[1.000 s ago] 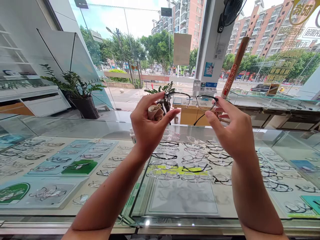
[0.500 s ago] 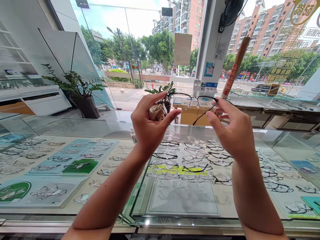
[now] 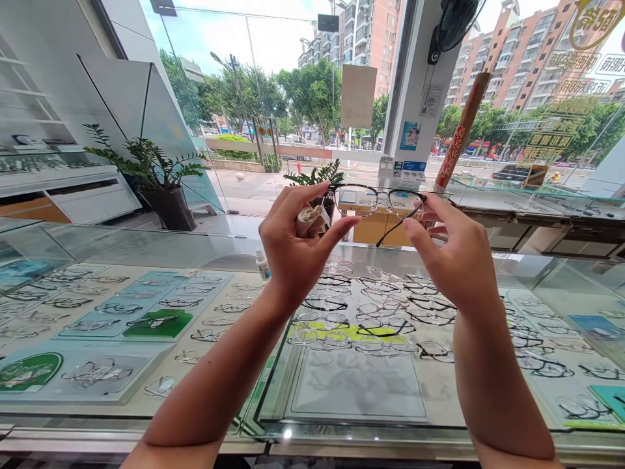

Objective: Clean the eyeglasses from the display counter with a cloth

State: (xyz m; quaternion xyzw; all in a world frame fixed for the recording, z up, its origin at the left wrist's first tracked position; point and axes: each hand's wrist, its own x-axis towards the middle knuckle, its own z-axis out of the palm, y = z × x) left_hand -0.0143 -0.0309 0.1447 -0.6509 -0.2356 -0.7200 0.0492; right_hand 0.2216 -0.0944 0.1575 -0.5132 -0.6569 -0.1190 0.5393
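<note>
A pair of eyeglasses [image 3: 381, 193] with a dark upper rim is held up in front of me, above the glass counter. My left hand [image 3: 293, 244] is closed on its left end, the index finger at the frame's corner and the thumb stretched out below. Tucked in the same hand is a crumpled beige cloth [image 3: 309, 221]. My right hand [image 3: 456, 251] pinches the right end near the hinge; one dark temple arm hangs down beside it. Behind my left wrist, a small white bottle [image 3: 262, 266] stands on the counter.
Under the glass of the display counter [image 3: 359, 391] lie rows of eyeglasses, some on green and blue cards. Potted plants [image 3: 168, 189] stand beyond, before the shop's glass front. A second counter [image 3: 561, 212] is at the far right, and a black fan [image 3: 456, 23] hangs above.
My left hand and the left end of the eyeglasses have shifted slightly right and down, so the lenses sit a little differently. My right hand has hardly moved.
</note>
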